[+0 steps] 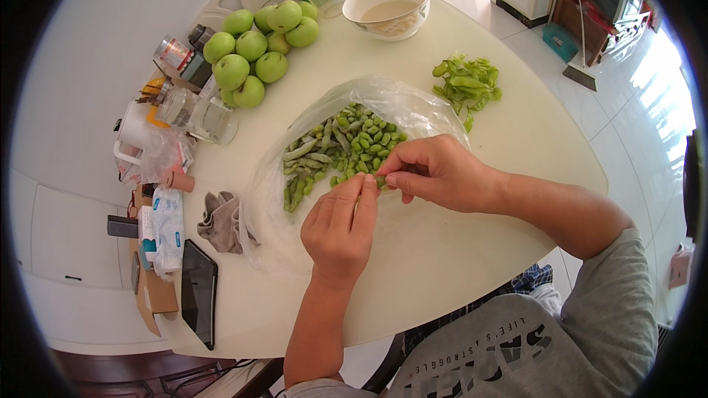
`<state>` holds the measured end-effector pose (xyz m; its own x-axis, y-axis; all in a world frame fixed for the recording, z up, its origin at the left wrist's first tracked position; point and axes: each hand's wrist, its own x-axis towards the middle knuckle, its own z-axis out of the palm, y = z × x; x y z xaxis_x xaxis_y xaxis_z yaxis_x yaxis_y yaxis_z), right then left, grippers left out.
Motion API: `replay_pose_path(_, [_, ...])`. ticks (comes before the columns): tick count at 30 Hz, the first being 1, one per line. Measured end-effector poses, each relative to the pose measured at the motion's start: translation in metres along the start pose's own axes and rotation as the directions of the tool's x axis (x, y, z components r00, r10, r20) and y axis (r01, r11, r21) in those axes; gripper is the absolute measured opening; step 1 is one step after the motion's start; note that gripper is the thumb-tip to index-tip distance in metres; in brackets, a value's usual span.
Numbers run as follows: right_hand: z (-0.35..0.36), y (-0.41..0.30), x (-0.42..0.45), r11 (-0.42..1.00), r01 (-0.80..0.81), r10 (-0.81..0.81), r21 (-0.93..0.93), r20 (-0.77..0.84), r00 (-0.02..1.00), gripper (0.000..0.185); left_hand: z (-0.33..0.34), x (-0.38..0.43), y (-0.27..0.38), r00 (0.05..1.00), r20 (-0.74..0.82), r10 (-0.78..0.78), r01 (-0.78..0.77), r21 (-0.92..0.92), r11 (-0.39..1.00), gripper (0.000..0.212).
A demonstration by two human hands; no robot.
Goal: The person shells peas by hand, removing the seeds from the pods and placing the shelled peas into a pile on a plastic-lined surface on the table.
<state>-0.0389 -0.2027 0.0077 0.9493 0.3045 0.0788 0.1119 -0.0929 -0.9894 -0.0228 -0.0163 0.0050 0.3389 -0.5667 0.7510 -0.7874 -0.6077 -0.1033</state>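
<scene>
My left hand [343, 221] and my right hand [442, 174] meet over the near part of a clear plastic bag [387, 94] spread on the table. Between their fingertips they grip a small green soybean pod [380, 181], mostly covered by the fingers. Unopened soybean pods [301, 157] lie on the bag's left side, with shelled green soybeans [373, 141] beside them, nearer my right hand. A heap of empty green pod shells [467, 83] sits on the table beyond the bag, to the right.
Green apples [251, 46] are piled at the back left. A patterned bowl [387, 8] with cloudy liquid stands at the far edge. Glass jars [210, 116], a grey cloth [221, 221] and a black tablet [199, 293] line the left side of the pale table [442, 249].
</scene>
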Motion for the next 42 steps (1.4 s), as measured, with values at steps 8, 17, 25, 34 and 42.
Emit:
replay_pose_path(8, [0.0, -0.008, -0.003, 0.995, -0.01, 0.006, -0.1, -0.047, 0.999, 0.007, 0.006, -0.005, 0.004, 1.0, -0.025, -0.004, 0.002, -0.094, 0.996, 0.021])
replay_pose_path(17, [0.001, -0.015, -0.004, 0.988, -0.136, 0.139, 0.066, -0.042, 0.989, 0.007, 0.007, -0.013, 0.019, 0.875, 0.172, -0.453, 0.468, -0.545, 0.696, 0.018])
replay_pose_path(25, [0.005, 0.0, -0.003, 0.874, 0.251, -0.328, -0.416, -0.126, 0.936, 0.012, 0.007, -0.014, 0.025, 0.791, 0.303, -0.532, 0.596, -0.581, 0.555, 0.016])
replay_pose_path(34, [0.008, -0.011, -0.005, 0.983, -0.176, 0.182, 0.06, -0.111, 0.977, 0.013, 0.006, -0.011, 0.031, 0.753, 0.327, -0.571, 0.634, -0.592, 0.497, 0.014])
replay_pose_path(42, [0.002, -0.012, -0.003, 0.893, 0.247, -0.288, -0.377, -0.054, 0.956, 0.008, -0.003, -0.003, 0.016, 0.49, 0.699, -0.522, 0.73, -0.656, -0.192, 0.016])
